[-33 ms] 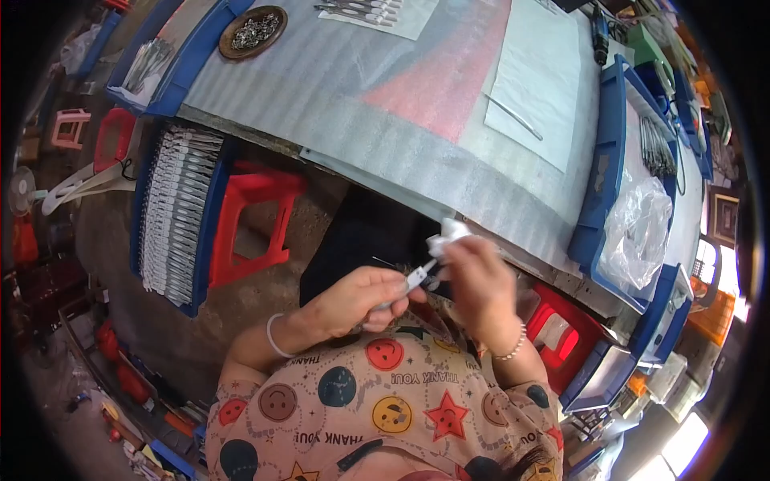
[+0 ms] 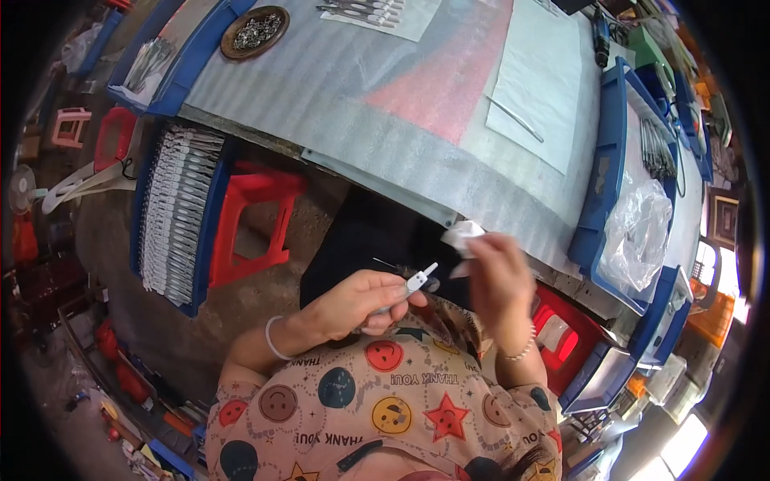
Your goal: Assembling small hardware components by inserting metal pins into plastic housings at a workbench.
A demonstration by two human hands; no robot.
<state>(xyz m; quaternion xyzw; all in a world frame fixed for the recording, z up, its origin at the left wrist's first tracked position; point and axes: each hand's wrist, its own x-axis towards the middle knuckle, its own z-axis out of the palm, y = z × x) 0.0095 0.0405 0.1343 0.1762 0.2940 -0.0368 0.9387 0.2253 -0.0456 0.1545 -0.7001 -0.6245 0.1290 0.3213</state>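
My left hand is closed around a small white-and-grey piece with a narrow white tip, which points up and to the right. Its exact kind does not show, and its lower part is hidden by my fingers. A crumpled white tissue or cloth is pinched in my right hand, which is slightly blurred. That hand is to the right of the piece, apart from it, close to the table's front edge. Below and between the hands, a thin dark pointed thing shows over my lap.
Left of me, a blue tray holds many similar white-and-grey pieces beside a red stool. On the table are a brown bowl of small metal parts and a metal rod on white paper. A blue bin holds a clear bag.
My right hand, with the white tissue or cloth, has moved right, away from the piece, baring its white tip. The left hand has stayed in almost the same place.
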